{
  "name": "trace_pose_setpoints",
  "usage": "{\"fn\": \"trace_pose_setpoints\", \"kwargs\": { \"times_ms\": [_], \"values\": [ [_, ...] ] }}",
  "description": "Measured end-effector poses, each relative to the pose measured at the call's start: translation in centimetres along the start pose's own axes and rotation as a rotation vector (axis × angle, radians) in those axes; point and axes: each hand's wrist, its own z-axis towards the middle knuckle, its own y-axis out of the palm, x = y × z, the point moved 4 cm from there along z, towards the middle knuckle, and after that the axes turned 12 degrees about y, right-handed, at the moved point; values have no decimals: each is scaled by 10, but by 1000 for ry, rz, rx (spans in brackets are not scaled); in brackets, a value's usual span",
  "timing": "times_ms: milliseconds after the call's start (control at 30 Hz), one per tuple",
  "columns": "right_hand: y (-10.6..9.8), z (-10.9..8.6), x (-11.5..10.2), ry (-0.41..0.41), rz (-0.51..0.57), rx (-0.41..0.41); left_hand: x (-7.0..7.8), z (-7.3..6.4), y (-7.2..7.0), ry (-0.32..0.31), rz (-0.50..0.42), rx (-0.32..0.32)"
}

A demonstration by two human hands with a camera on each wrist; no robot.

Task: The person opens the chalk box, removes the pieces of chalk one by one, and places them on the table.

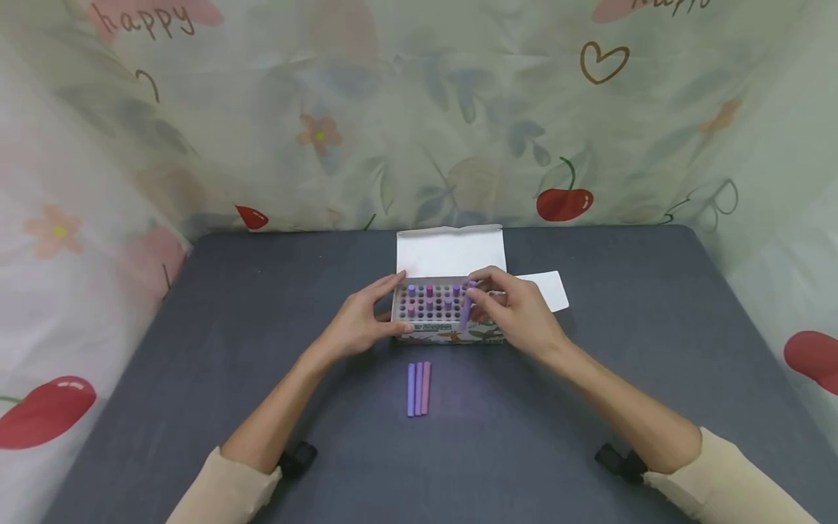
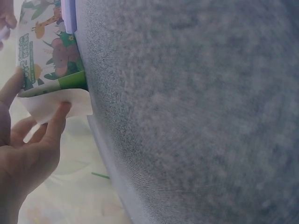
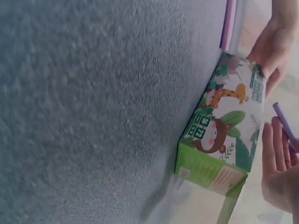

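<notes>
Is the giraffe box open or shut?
Open. The box has its white lid flipped back, and colourful sticks show inside.

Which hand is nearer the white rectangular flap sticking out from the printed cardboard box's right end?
Right. The right hand is just beside the white rectangular flap, holding a purple stick; the left hand is across the box, at its left end.

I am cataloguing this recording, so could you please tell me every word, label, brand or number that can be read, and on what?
"happy": patterned cloth, upper left in the head view.
"happy", partly cut off by the frame: same cloth, upper right.
"72": box front, right wrist view.
Too small or blurred: the box's remaining lettering, including the print on its green end panel.
</notes>
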Motion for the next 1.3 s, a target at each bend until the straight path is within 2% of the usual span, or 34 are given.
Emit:
{"fn": "trace_pose_setpoints", "kwargs": {
  "times_ms": [167,400,567,833,1067,1300],
  "values": [
    [6,-6,1,71,120,-53,0,0,0,-3,8,3],
    [14,-14,5,178,130,-94,0,1,2,-1,4,0],
    [23,-18,11,227,188,-141,0,0,3,-12,9,3],
    [37,-22,17,281,239,-198,1,0,1,-8,14,11],
    [43,-28,17,283,247,-224,0,1,0,5,15,15],
    [55,-31,33,330,235,-263,0,0,0,6,19,13]
  ]
}}
